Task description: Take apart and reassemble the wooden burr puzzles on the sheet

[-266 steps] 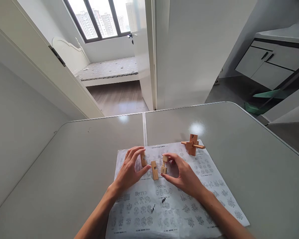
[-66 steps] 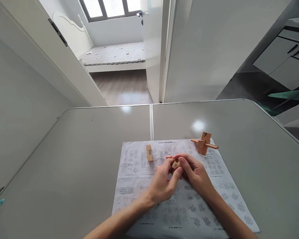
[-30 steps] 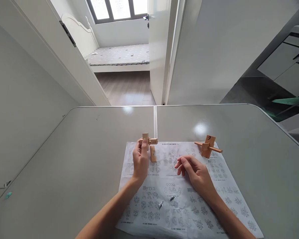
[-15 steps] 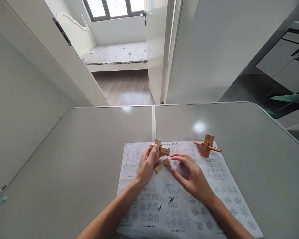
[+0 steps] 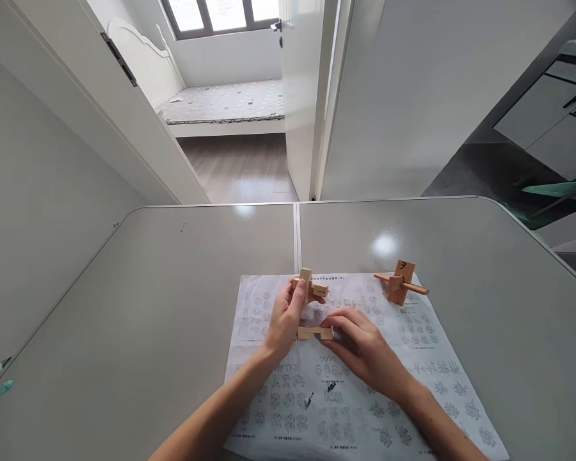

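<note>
My left hand (image 5: 285,314) is closed on a few joined pale wooden puzzle pieces (image 5: 306,275), one standing upright and another sticking out to the right. Below them, the fingertips of my right hand (image 5: 358,339) pinch the right end of a notched wooden puzzle piece (image 5: 308,333), which lies level, its left end close to my left hand. Both hands are over a printed sheet (image 5: 288,384) covered with small puzzle diagrams. Farther right, a darker assembled wooden puzzle (image 5: 400,283) of crossed pieces rests at the sheet's upper right, apart from both hands.
The sheet lies on a grey table (image 5: 173,307) with a white edge strip and a seam down its middle. Past the table, an open door (image 5: 302,96) shows a room with a bed (image 5: 225,105). Cabinets (image 5: 547,121) stand at the far right.
My right hand has moved slightly left and down and taken hold of the notched piece, which has turned from slanted to level. My left hand keeps its pieces in nearly the same spot.
</note>
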`<move>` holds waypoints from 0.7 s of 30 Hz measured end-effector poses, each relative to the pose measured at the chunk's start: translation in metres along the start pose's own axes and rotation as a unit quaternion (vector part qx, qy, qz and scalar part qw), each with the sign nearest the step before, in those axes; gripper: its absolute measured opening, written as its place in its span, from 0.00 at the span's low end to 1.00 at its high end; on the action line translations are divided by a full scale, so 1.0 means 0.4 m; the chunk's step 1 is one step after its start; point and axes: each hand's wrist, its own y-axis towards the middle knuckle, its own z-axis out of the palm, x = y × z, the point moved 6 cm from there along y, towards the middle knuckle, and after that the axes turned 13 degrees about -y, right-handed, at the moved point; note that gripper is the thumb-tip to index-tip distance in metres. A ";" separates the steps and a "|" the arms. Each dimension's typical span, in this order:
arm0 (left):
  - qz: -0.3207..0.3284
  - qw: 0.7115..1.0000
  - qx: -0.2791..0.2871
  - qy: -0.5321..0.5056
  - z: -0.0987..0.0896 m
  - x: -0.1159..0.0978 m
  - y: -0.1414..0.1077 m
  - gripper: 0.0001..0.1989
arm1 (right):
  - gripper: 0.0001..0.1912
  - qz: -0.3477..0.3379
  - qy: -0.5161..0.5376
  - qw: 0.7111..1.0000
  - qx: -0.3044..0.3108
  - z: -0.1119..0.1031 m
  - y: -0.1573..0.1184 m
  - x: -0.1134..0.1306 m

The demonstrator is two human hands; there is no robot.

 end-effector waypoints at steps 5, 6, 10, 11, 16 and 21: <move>-0.022 0.996 -0.034 -0.077 -0.017 0.005 0.011 0.22 | 0.07 0.102 0.074 0.992 -0.012 -0.007 -0.006 -0.028; -0.025 0.995 -0.037 -0.085 -0.018 0.005 0.012 0.21 | 0.07 0.129 0.092 0.987 -0.019 -0.008 -0.009 -0.036; -0.018 0.995 -0.050 -0.079 -0.016 0.005 0.005 0.22 | 0.12 0.210 0.205 0.955 -0.051 -0.014 -0.016 -0.066; -0.013 0.996 -0.055 -0.068 -0.015 0.005 0.001 0.23 | 0.13 0.223 0.228 0.946 -0.059 -0.016 -0.016 -0.073; -0.008 0.999 -0.026 0.018 0.003 0.006 -0.016 0.25 | 0.17 0.260 0.241 0.932 -0.078 -0.026 -0.016 -0.095; -0.010 0.999 -0.011 0.035 0.010 0.000 -0.017 0.27 | 0.19 0.270 0.238 0.930 -0.079 -0.026 -0.020 -0.096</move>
